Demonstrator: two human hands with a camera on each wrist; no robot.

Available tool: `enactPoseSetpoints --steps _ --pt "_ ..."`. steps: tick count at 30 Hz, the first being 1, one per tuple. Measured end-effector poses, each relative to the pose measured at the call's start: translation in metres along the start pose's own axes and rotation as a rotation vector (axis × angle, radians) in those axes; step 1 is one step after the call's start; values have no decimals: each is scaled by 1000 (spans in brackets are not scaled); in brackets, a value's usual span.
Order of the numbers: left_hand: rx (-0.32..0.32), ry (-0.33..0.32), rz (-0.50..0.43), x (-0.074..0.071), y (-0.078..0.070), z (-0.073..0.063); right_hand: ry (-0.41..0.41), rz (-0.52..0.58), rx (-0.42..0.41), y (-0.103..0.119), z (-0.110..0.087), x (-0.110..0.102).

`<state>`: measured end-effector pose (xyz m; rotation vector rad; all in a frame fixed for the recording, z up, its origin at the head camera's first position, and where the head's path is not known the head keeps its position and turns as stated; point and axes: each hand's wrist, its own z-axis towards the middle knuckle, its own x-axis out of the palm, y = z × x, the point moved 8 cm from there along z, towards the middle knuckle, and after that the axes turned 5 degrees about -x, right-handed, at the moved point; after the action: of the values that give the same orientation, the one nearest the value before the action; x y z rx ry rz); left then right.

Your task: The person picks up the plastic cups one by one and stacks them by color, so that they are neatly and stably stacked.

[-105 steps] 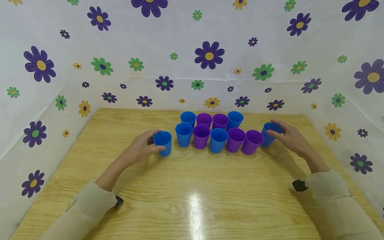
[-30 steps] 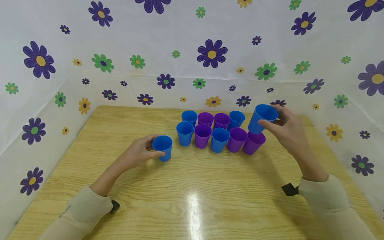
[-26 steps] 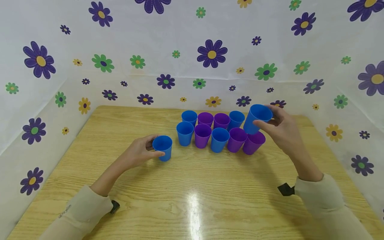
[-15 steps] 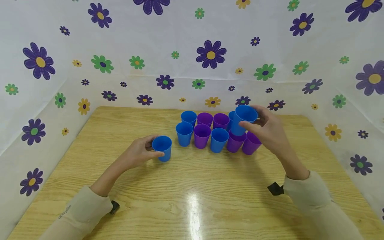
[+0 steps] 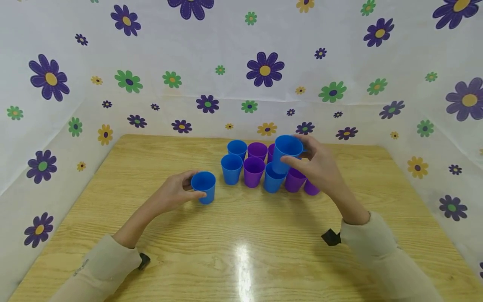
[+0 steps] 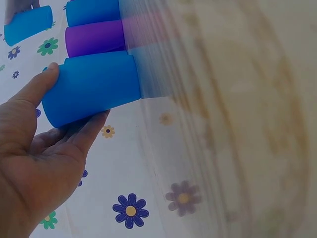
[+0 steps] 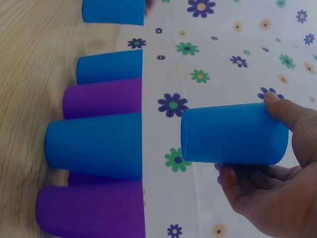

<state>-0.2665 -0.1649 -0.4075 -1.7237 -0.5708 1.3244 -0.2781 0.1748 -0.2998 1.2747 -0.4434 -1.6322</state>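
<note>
My left hand (image 5: 166, 197) grips a blue cup (image 5: 203, 180), thumb on one side and fingers on the other; this cup stands upright on the table, left of the grouped cups. With thumb and fingers, my right hand (image 5: 322, 167) holds another blue cup (image 7: 230, 134) raised above the group. Below it, the front row has a blue cup (image 5: 231, 170), a purple cup (image 5: 253, 173), a second blue cup (image 5: 273, 183) and two more purple cups, partly covered. The back row shows a blue cup (image 5: 237, 147) and purple cups; my right hand and its cup hide its right end.
The wooden table (image 5: 211, 243) carries all the cups. Behind it and at both sides hangs a white flowered cloth (image 5: 226, 50). A black wrist piece (image 5: 332, 237) sticks out beside the right sleeve.
My right hand has lifted its blue cup from the right end of the front row and carried it leftward over the group. The left hand's cup has come slightly nearer.
</note>
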Motion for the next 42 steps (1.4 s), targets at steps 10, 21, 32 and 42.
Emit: enactPoseSetpoints --steps 10,21,32,42 --pt "-13 -1 1 -1 1 -2 40 54 -50 15 9 29" --pt "3 -8 14 1 2 0 101 110 -50 27 20 65" --pt "-8 -5 18 1 0 3 134 163 -80 39 26 98" --pt "-1 2 27 1 2 1 171 184 -90 51 30 123"
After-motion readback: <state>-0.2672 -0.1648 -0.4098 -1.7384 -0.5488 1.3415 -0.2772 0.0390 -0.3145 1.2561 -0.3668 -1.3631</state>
